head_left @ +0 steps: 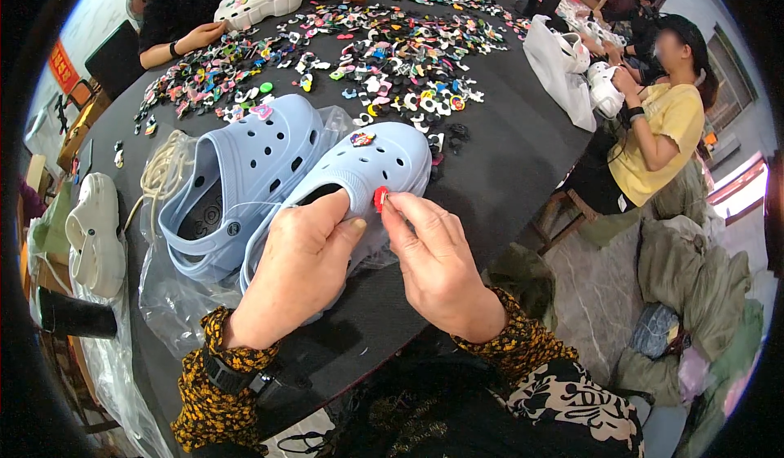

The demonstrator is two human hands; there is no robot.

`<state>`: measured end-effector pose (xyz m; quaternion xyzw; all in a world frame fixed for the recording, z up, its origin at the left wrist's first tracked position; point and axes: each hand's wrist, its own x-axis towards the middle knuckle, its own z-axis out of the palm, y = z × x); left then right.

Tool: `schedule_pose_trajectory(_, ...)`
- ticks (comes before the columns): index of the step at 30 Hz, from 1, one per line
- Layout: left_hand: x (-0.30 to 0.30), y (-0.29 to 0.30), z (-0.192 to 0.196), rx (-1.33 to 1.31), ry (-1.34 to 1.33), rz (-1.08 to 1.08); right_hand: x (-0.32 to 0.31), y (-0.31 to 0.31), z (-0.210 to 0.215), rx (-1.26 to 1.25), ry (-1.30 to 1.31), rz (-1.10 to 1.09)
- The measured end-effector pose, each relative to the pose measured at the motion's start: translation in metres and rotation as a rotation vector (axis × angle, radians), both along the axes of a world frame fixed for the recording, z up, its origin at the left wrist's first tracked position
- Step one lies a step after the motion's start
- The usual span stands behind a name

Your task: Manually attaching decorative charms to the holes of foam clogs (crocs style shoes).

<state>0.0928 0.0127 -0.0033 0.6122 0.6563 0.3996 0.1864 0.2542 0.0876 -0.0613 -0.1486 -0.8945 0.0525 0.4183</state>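
Note:
Two light blue clogs lie side by side on a dark table. My left hand (298,254) grips the right-hand clog (392,154) at its opening, fingers reaching inside it and thumb outside. Between thumb and fingertips, my right hand (441,266) pinches a small red shoe charm (380,199) against or very close to that clog's side; whether it touches a hole I cannot tell. A colourful charm (363,139) sits on this clog's top. The left-hand clog (282,139) carries a pink charm (261,112) and rests on clear plastic.
Piles of mixed shoe charms (392,58) spread across the table's far side. Coiled cord (167,164) and a white clog (96,233) lie at the left. Across the table a person handles a white clog (257,2). At the right, another in yellow (665,123) holds a clog near a white bag (555,70).

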Motion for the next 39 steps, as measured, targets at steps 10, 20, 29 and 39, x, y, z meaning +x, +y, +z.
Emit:
schedule_pose_trajectory(10, 0.001, 0.002, -0.002, -0.013, -0.038, 0.03, -0.002, -0.002, -0.002, -0.061, -0.113, -0.037)
schedule_pose_trajectory(20, -0.001, 0.003, -0.007, -0.037, -0.116, 0.036, -0.005, 0.006, 0.001, -0.064, -0.133, 0.008)
schedule_pose_trajectory(29, 0.008, 0.006, -0.001, -0.016, 0.116, 0.09, -0.003, 0.009, 0.001, -0.196, -0.02, 0.067)
schedule_pose_trajectory(39, 0.011, -0.017, 0.026, -0.091, 0.351, 0.137, 0.04, 0.108, 0.025, -0.526, 0.013, 0.114)
